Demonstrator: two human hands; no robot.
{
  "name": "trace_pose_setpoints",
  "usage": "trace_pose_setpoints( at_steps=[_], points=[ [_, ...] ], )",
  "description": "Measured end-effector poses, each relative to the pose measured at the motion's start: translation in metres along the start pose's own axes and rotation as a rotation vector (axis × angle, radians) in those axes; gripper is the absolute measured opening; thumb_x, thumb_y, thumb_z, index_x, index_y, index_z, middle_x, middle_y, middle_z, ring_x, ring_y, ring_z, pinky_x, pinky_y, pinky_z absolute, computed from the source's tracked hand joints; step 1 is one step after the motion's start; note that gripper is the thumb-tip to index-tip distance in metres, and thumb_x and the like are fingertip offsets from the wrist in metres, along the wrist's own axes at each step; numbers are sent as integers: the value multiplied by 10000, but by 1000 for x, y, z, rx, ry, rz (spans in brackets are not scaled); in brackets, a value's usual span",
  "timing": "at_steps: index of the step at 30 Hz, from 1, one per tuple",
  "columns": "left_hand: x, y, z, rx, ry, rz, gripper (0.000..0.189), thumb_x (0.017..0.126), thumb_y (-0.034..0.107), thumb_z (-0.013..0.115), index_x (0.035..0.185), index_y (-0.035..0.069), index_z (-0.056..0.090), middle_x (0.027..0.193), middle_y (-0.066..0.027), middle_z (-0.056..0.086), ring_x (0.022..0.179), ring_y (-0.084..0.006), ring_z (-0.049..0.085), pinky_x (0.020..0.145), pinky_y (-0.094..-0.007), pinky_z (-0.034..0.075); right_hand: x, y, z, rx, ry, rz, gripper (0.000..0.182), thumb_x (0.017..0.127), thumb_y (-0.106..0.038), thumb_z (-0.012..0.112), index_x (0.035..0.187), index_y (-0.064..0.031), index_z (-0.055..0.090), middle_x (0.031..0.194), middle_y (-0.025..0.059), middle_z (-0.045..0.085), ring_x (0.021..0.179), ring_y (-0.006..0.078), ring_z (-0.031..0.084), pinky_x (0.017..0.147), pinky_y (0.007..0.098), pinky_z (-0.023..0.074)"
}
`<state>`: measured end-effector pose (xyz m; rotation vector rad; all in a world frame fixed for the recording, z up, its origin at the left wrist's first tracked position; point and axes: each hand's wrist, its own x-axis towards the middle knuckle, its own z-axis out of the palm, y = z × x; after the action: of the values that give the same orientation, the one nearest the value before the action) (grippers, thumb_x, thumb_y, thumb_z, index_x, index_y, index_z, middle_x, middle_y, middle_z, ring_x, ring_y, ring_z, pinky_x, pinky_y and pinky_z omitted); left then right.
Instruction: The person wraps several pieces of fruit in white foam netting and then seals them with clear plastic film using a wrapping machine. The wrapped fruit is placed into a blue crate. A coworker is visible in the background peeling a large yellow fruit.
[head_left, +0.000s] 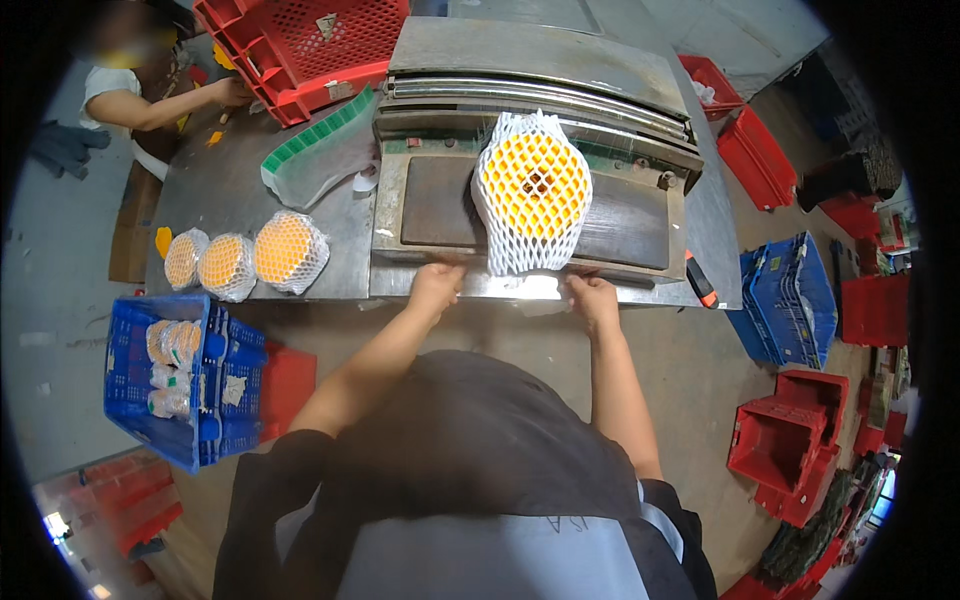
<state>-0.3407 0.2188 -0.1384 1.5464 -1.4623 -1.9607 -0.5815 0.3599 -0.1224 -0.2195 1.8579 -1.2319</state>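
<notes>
A round yellow-orange piece of produce, perhaps a cut pumpkin or melon, sits in a white foam net (536, 180) on the dark plate (442, 199) of a tabletop film-wrapping machine (525, 56). Its middle is dark brown, and the net's ends stick out front and back. My left hand (435, 289) is at the metal table's front edge, left of the net, with fingers bent together. To the right of the net's front end, my right hand (595, 300) has thumb and fingertips close together at that edge. Whether either hand pinches clear film is hard to see.
Several wrapped netted pieces (289, 251) stand left, beside a green-edged plastic roll or bag (319, 150). A utility knife (701, 279) lies right. A red crate (322, 45) rests tilted near a co-worker's arm (169, 109). Blue crates (240, 394) stand below left; others are right.
</notes>
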Motion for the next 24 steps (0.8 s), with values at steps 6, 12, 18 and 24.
trace_pose_setpoints(
  at_steps=[6, 12, 18, 24],
  points=[
    [-23, -7, -8, 88, -23, 170, 158, 867, 139, 542, 749, 41, 578, 669, -9, 528, 570, -73, 474, 507, -212, 368, -8, 18, -3, 344, -258, 45, 126, 832, -113, 604, 822, 13, 609, 871, 102, 646, 625, 124, 570, 531, 228, 436],
    [-93, 8, -10, 448, 163, 776, 121, 735, 56, 586, 641, 0, 535, 1073, -118, 546, 769, -194, 514, 703, -307, 425, -77, 16, -28, -314, -1, -721, 92, 735, -65, 583, 660, -40, 536, 1151, 145, 575, 938, 249, 582, 830, 342, 445],
    [-112, 79, -12, 1076, 72, 1533, 128, 592, 120, 611, 610, 49, 506, 1146, -120, 574, 1166, -296, 458, 983, -486, 349, -112, -76, -28, -1004, -134, -1559, 169, 559, -82, 629, 625, -60, 474, 1157, 90, 579, 1206, 293, 445, 1030, 481, 302],
    [-81, 114, -10, 1053, -464, 1478, 116, 660, 77, 580, 657, 35, 472, 823, -100, 556, 890, -288, 554, 975, -489, 379, -85, -117, -28, -932, -693, -1366, 184, 622, -46, 622, 730, -43, 474, 741, 100, 530, 925, 294, 558, 1026, 477, 352]
  ],
)
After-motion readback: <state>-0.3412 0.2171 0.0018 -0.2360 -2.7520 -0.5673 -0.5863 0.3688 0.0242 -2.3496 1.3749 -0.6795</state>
